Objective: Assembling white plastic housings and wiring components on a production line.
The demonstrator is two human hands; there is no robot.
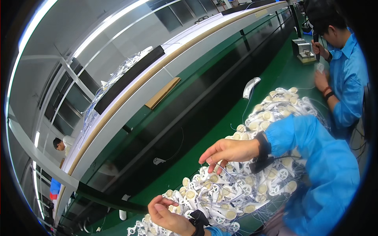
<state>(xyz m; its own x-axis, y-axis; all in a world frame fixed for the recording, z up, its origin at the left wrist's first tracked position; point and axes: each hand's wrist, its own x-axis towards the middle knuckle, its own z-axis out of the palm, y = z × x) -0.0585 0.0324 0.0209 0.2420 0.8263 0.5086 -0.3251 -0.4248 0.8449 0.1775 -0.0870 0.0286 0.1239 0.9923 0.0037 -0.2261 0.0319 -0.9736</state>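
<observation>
A broad heap of white plastic parts (220, 192), many with round cream discs and thin grey-blue wires, lies in front of me. My right hand (230, 151) hangs palm down over the middle of the heap. Its fingers are apart and point left, the lower fingertips close to the parts; I cannot tell whether they touch. At the near left edge of the heap is my left hand (171, 216), its fingers loosely bent and apart, with nothing visible in them. Both wrists wear black bands, and blue sleeves cover my arms.
A dark conveyor belt (173, 129) runs beyond the green bench. Single white parts (159, 161) with wires lie apart from the heap. On a raised shelf stands a black tray (130, 80) of wired parts. At right a co-worker (346, 74) handles a part beside a metal fixture (303, 49).
</observation>
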